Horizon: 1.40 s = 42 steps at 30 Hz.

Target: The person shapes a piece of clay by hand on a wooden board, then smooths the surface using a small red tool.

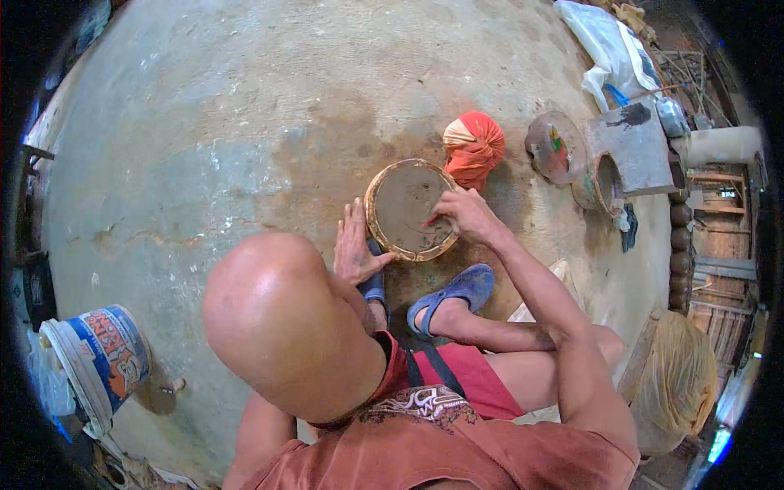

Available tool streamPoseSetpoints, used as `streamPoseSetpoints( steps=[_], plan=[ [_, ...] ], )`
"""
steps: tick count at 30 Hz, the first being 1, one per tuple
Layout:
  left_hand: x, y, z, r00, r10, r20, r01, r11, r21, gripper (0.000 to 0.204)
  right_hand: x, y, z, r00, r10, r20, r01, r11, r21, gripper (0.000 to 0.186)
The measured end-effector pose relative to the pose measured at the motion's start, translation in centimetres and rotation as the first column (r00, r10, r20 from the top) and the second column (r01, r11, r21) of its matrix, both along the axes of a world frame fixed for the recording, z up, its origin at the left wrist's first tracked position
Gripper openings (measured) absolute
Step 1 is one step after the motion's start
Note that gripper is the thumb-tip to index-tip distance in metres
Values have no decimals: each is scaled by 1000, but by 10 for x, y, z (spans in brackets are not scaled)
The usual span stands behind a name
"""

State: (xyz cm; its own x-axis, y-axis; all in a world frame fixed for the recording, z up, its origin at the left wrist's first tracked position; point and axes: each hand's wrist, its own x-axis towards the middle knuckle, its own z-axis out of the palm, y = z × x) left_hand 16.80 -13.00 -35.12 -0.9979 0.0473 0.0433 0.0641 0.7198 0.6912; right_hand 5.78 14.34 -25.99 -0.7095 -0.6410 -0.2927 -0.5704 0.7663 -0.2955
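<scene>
A round, shallow sieve-like frame (412, 204) with a pale, worn rim and a grey inner surface sits in front of me, just beyond my feet. Small dark bits are scattered over that surface; whether it is mesh or solid I cannot make out. My left hand (355, 247) lies against the rim's left side, fingers stretched out and thumb along the near edge. Over the right part of the surface, my right hand (464, 214) has its fingers drawn together, pointing inward. Something small and reddish shows at the fingertips, too small to name. An orange-red cloth bundle (474, 149) touches the far right rim.
Blue clogs (457, 296) are on my feet by the frame. A round container (557, 147) and a grey slab-like block (633, 151) stand to the right, near white plastic sheeting (608, 49). At the left is a blue-and-white bucket (98, 363); a yellowish covered sack (674, 376) stands lower right.
</scene>
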Motion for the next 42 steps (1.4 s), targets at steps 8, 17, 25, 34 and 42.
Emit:
streamPoseSetpoints(
  steps=[8,17,25,34,42],
  plan=[
    [-37,4,-27,960,-58,273,-236,355,905,67,30,-109,-24,956,-277,95,271,716,-643,36],
    [-6,-6,6,746,-386,543,-269,570,776,24,-95,-11,-50,972,-94,-214,57,984,-172,39],
    [-8,9,12,534,-492,687,89,841,534,37,-102,-5,-71,904,314,-290,-358,927,-112,42],
    [-9,13,24,479,-505,719,-17,813,582,36,-24,42,-69,950,-44,-310,-12,984,-177,35],
    [-10,18,10,485,-463,742,15,853,522,34,63,23,-77,825,-431,-364,312,886,-343,35]
  ],
)
